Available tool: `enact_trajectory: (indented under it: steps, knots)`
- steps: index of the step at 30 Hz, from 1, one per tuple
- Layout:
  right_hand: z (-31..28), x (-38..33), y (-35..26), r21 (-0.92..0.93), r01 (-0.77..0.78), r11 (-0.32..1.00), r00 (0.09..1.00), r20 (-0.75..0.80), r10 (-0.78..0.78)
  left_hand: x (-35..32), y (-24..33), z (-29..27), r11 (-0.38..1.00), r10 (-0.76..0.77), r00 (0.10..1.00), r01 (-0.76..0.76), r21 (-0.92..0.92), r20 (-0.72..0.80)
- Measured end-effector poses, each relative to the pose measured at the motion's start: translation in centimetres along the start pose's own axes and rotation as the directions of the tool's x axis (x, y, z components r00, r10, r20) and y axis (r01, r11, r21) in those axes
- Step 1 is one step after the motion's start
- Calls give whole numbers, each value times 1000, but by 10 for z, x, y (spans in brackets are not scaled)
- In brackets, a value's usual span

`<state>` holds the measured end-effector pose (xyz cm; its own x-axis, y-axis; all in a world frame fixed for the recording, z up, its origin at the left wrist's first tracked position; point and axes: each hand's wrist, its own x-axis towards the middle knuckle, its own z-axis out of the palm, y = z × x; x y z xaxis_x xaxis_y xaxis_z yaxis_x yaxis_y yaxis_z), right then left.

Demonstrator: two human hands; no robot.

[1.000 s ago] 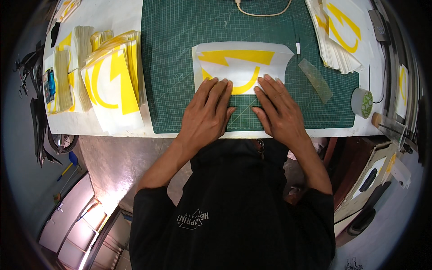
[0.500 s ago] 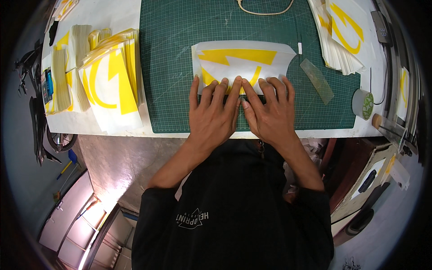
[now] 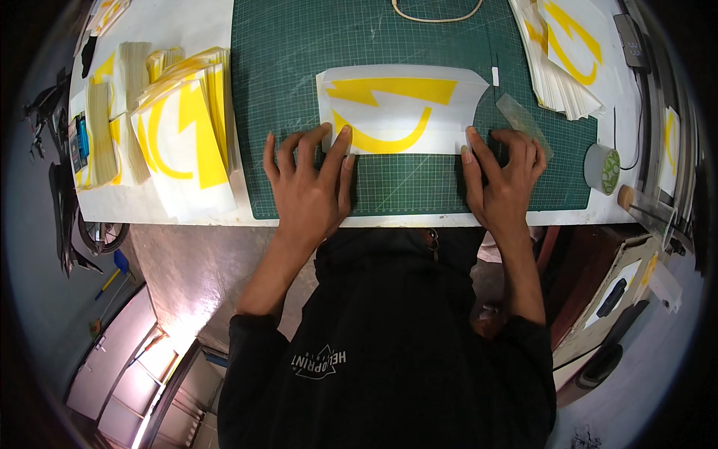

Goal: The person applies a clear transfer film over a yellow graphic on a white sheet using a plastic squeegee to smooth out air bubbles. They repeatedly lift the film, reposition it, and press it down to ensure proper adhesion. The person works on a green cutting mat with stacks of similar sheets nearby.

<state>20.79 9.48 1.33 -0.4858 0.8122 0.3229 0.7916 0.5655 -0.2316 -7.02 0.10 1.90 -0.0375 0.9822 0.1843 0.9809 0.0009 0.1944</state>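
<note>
Two hands: one at each near corner of the paper, well apart.
Left hand: fingers spread, index and thumb close together at the corner; cannot tell whether they pinch it.
Right hand: index and thumb close at the other corner, remaining fingers bent near the clear strip; pinch likewise unclear.
Paper: white with yellow shapes, on the green mat; right side bowed.
Near edge: best pressed evenly at both ends, I judge, lined up with the mat's grid.
Caution: uneven pressure could skew or crease it.
</note>
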Motion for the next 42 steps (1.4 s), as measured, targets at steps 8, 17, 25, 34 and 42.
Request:
enact_trajectory:
  steps: [8, 17, 25, 34, 42]
  knots:
    - [14, 3, -17, -40, -71, 997, 991, -119, 66, 9, -7, 14, 988, -49, 977, 18, -150, -205]
    - [27, 5, -57, -111, -217, 970, 970, -134, 202, 10, 26, 17, 960, -246, 945, 207, -187, -214]
    - [14, -8, -14, 29, -215, 976, 970, -106, 217, 6, -11, 5, 964, -150, 986, 129, -234, -76]
    - [14, -6, -15, 71, -218, 973, 967, -120, 226, 0, 5, -2, 940, -261, 949, 207, -270, -178]
    - [4, -2, -17, 6, -173, 985, 984, -44, 174, 11, 58, 25, 966, 129, 980, -90, -242, 153]
